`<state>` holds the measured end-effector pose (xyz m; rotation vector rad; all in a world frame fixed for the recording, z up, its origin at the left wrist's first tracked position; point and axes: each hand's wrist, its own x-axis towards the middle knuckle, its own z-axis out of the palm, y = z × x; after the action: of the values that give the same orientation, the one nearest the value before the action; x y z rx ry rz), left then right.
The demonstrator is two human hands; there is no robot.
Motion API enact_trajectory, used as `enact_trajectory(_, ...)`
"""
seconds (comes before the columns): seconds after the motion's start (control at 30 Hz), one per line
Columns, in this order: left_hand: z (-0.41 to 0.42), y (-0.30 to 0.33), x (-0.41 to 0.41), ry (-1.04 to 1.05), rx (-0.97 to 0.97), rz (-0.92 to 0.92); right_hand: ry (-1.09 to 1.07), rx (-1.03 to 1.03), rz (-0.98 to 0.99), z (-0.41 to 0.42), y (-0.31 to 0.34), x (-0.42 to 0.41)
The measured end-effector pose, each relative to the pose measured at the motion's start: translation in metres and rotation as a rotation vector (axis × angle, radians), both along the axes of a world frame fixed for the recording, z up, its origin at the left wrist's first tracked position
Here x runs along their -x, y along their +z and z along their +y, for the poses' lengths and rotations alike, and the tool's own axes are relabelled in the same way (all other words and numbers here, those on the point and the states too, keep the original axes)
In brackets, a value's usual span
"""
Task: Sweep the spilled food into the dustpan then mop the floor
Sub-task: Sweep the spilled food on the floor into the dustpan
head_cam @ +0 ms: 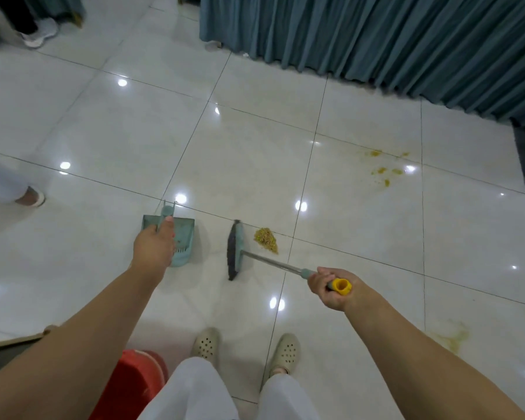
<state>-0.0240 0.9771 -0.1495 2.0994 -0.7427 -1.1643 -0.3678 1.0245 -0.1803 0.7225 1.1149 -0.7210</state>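
Two hands busy: left hand grips the dustpan handle, holding the pan on the floor left of the broom. Right hand is wrapped round the broom's yellow grip. The food pile lies just right of the broom head, so bristles face away; stains lie well right of the broom, for mopping.
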Motion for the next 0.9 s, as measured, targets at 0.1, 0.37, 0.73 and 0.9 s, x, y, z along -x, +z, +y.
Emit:
enact_trajectory(0.1,0.009,0.001,0.041,0.047,0.017,0.036,0.043,0.013,0.030,-0.006,0.006,0.044)
enact_trajectory(0.37,0.039,0.003,0.133,0.172,0.071,0.089,0.195,0.062,0.035,-0.002,0.020,0.113)
enact_trajectory(0.73,0.068,0.006,0.176,0.185,0.044,0.026,0.395,-0.030,-0.034,0.035,0.009,0.127)
enact_trajectory(0.9,0.074,0.007,0.179,0.199,0.043,0.031,0.500,-0.023,0.050,0.028,0.005,0.146)
